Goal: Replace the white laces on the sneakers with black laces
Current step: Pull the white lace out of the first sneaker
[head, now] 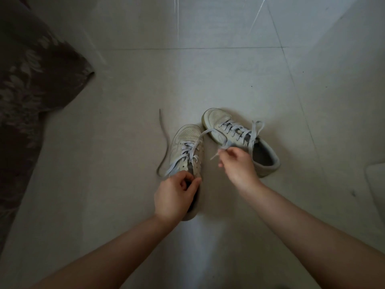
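Two white sneakers are lying on the tiled floor, the right sneaker angled beside the left sneaker. The left hand is gripping the left sneaker's collar with curled fingers. The right hand is pinching that sneaker's white lace, stretching it up from the eyelets.

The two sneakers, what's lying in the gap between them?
In the head view, one white lace stretches from the left sneaker across to the right hand, which pinches it beside the right sneaker. Below it is bare floor.

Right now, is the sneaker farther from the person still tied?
Untied: the far sneaker's white lace hangs loose, with no bow; the right hand pinches a lace end.
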`<act>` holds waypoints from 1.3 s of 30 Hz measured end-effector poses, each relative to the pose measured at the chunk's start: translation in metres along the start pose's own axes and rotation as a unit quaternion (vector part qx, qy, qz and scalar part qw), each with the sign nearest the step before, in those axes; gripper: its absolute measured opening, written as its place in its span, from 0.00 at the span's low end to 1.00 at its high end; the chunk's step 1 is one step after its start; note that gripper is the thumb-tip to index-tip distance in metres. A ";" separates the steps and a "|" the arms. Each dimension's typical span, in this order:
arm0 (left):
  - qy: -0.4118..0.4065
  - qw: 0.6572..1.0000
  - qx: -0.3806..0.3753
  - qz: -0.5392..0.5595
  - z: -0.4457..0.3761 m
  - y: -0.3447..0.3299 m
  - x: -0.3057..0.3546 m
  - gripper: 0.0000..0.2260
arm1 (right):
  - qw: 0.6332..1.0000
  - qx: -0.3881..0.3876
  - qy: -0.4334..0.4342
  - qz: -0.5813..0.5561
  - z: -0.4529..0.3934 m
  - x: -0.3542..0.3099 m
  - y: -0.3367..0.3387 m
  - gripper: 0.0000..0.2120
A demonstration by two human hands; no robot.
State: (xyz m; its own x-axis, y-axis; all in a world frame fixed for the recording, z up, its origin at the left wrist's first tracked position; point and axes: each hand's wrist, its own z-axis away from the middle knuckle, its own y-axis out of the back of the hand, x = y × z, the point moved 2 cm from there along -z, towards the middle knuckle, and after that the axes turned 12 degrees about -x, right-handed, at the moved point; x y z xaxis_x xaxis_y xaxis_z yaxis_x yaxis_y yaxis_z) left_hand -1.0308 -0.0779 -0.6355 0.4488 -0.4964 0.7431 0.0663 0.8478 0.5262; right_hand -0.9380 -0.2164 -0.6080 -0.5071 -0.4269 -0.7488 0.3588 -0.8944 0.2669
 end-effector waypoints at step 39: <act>-0.240 0.968 0.034 -0.066 -0.008 0.034 0.007 0.15 | 0.930 -0.209 0.155 0.261 0.021 -0.018 -0.009 0.05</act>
State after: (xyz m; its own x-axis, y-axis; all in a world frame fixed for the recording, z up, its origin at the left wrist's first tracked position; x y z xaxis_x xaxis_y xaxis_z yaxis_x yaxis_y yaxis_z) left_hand -1.0180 -0.0513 -0.6159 -0.0263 -0.6426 0.7657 0.0278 0.7652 0.6431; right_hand -0.9486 -0.2035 -0.5840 0.0482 -0.6708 -0.7401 0.7981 -0.4196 0.4323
